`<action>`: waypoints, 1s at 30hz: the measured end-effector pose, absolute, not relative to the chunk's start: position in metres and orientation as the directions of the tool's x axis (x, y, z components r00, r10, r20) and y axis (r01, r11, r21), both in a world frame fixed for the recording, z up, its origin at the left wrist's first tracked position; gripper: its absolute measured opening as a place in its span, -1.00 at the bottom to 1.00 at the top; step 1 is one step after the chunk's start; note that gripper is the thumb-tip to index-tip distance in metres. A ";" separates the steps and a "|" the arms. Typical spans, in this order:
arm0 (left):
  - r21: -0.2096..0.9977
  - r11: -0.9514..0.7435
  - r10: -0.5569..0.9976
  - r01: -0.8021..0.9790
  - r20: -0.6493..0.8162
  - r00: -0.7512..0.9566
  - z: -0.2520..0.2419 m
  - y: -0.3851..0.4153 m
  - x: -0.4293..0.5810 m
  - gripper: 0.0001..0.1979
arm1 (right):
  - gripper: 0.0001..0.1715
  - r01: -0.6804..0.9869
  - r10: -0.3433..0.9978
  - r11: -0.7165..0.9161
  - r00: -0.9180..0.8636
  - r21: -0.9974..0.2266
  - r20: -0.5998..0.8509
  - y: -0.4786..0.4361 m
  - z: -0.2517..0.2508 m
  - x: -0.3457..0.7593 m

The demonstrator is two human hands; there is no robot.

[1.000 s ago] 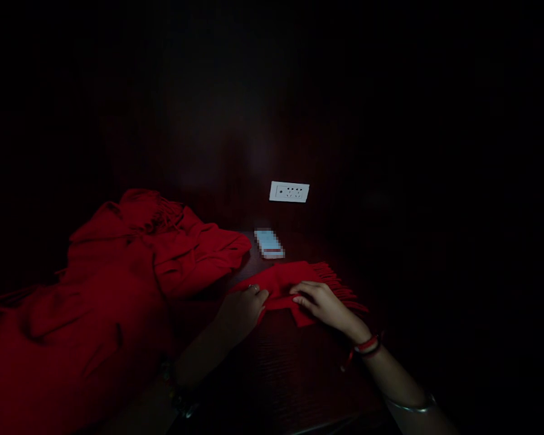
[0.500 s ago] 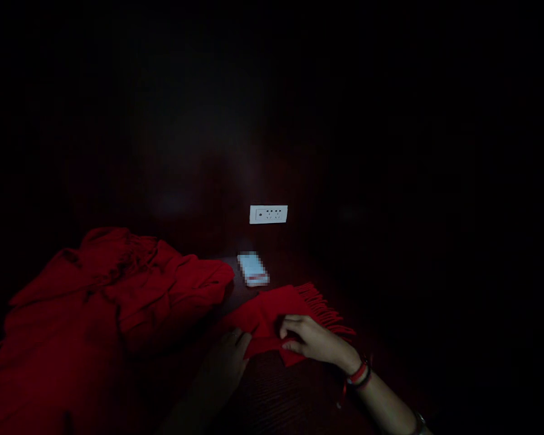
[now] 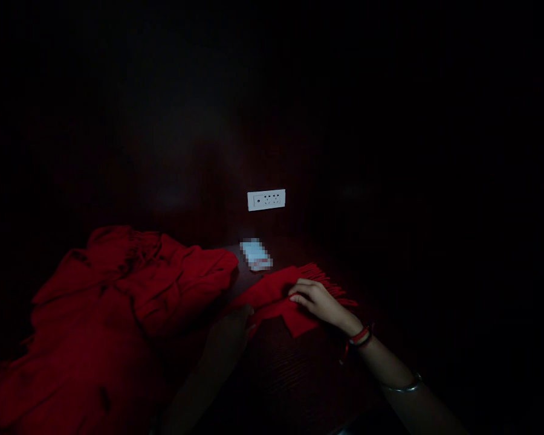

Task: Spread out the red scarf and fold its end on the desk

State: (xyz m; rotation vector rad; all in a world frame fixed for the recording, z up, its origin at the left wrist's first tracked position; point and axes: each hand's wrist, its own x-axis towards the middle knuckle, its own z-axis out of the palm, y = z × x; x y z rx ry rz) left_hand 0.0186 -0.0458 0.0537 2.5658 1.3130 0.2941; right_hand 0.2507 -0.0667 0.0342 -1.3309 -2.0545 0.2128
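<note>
A long red scarf with a fringed end (image 3: 281,293) lies on a dark wooden table (image 3: 290,374); the rest of it is heaped in folds (image 3: 118,302) to the left. My right hand (image 3: 315,301) rests flat on the fringed end, fingers stretched leftward over the cloth. My left hand (image 3: 229,332) is in deep shadow at the scarf's near edge, its fingertips touching the fabric; I cannot make out whether they pinch it. Red bands circle my right wrist.
A white socket plate (image 3: 266,199) is set in the dark back wall. A small pale box-like item (image 3: 255,254) lies on the table behind the scarf end. The room beyond is almost black.
The view has shifted. My right hand moved from a curled hold at the scarf's near edge to lying flat further up the cloth. My left hand stayed at the near edge.
</note>
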 end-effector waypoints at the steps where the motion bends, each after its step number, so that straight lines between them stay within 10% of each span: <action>1: 0.305 -0.566 0.812 0.766 0.050 0.581 0.055 -0.045 0.019 -0.79 | -0.78 0.748 0.859 0.469 -0.263 -0.470 0.440 -0.066 0.034 0.251; 30: 0.177 -0.679 0.729 0.712 0.049 0.683 0.047 -0.035 0.017 -0.78 | -0.76 0.732 0.829 0.544 -0.395 -0.409 0.395 -0.075 0.034 0.230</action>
